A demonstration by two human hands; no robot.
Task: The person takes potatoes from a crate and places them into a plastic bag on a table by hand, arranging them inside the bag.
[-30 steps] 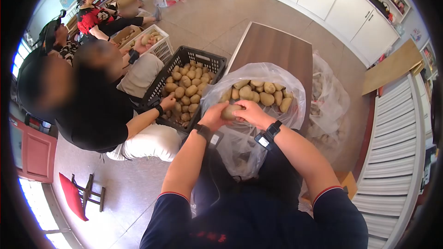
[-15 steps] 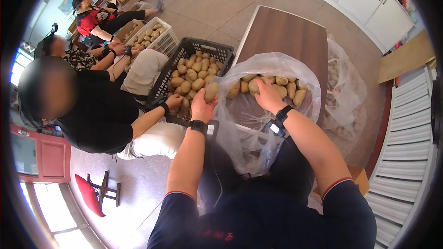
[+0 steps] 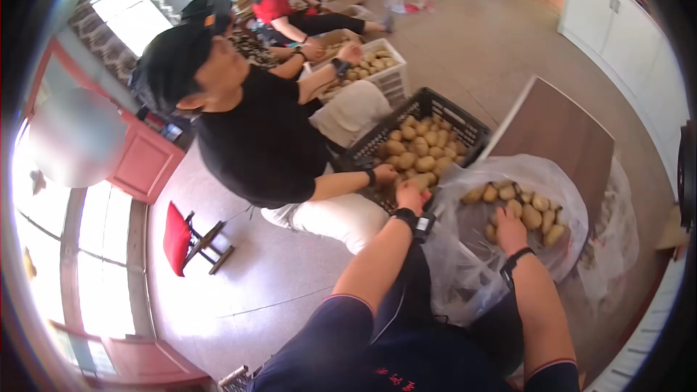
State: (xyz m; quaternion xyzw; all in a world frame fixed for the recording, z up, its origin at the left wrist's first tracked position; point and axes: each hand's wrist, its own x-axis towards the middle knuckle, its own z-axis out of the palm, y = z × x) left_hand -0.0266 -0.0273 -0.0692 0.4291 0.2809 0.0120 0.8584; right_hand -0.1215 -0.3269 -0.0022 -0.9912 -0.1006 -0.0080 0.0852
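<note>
My left hand [image 3: 412,197] is at the near corner of the black crate [image 3: 473,131], its fingers curled against a potato [image 3: 422,179] among the potatoes there. A co-worker's hand [image 3: 385,173] is right beside it. My right hand [image 3: 512,229] reaches inside the open clear plastic bag [image 3: 465,276], fingers closed around a potato [image 3: 515,207]. More potatoes [image 3: 532,217] lie in the bag beyond that hand. The fingertips of both hands are partly hidden.
The bag rests against a brown tabletop [image 3: 555,120]. Another plastic bag [image 3: 617,239] stands to its right. Co-workers sit on the left, the nearest in a black shirt [image 3: 268,138], by a white crate [image 3: 394,83] of potatoes. A red-seated stool [image 3: 176,238] is on the floor.
The view has swung left, so everything sits further right. My left hand has carried its potato from the bag's rim to the crate. My right hand has closed on a potato in the bag.
</note>
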